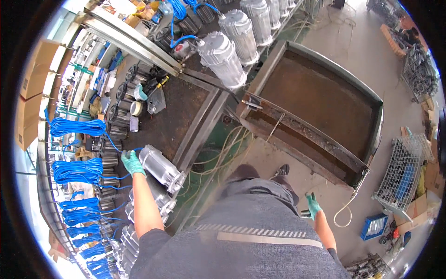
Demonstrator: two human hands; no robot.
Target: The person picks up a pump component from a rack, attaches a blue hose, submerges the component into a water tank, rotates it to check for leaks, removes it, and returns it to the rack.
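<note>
Left hand looks curled round the blue cable by that silver motor, left of centre. Right hand, lower right, can't tell if open or gripping. Hard yank might strain the cable

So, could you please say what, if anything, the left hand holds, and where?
The left hand appears to hold the blue cable by its stretch beside the motor.

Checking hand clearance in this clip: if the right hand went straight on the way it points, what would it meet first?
Probably the near side of the large metal tray, beyond a stretch of gray floor. The height of the right hand is unclear, so it might pass above instead.
</note>
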